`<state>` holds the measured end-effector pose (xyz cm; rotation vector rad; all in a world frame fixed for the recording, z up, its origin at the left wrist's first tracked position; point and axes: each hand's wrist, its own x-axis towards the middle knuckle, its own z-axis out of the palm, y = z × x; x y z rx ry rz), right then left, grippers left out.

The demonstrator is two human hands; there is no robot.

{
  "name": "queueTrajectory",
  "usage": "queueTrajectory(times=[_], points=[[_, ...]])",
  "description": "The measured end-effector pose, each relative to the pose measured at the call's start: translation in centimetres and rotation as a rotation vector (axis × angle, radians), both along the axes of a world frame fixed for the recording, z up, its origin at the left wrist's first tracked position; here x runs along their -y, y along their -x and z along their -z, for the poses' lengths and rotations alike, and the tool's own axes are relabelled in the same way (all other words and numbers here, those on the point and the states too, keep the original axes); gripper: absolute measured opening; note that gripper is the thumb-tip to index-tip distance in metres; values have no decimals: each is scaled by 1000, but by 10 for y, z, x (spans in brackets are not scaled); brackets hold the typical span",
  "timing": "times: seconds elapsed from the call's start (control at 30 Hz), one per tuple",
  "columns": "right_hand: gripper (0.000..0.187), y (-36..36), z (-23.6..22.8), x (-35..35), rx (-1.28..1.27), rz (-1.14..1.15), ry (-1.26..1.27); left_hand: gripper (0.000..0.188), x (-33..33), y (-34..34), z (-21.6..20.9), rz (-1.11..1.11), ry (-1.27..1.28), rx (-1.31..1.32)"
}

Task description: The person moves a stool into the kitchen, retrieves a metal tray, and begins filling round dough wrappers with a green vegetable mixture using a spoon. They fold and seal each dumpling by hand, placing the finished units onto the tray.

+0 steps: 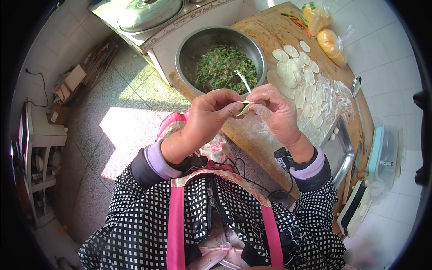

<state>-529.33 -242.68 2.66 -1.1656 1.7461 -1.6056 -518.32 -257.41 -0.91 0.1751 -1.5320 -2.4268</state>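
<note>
Between my two hands is a small dumpling (243,108), its pale dough folded around a bit of green filling. My left hand (210,111) pinches one end with thumb and forefinger. The other end is in the fingers of my right hand (278,113), which are dusted with flour. Just beyond the hands stands a large metal bowl (181,67) of chopped green filling (220,67). A white spoon handle (244,81) sticks up out of the filling. Right of the bowl, many round dough wrappers (288,74) lie overlapping on the floured wooden board (252,144).
A metal tray (345,146) holding small white dough pieces sits at the right. Behind are plastic bags of yellow food (332,47) and red and green peppers (302,26). A teal-and-clear container (382,153) stands by the wall. At far left, a lidded pot (148,15) rests on a counter.
</note>
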Motion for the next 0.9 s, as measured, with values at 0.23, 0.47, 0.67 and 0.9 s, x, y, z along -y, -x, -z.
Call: queueTrajectory(times=[0.23,0.47,0.67,0.9], points=[[9,-4,-7,4,-5,43,21,23,6,-5,0,-85,661,-183],[5,-21,-21,4,189,120,44,91,13,12,6,26,561,-497],[4,-29,-20,12,130,144,90,66,2,15,-8,-4,616,-488],[7,-40,-21,23,-113,255,112,44,1,8,-18,-166,677,-385]])
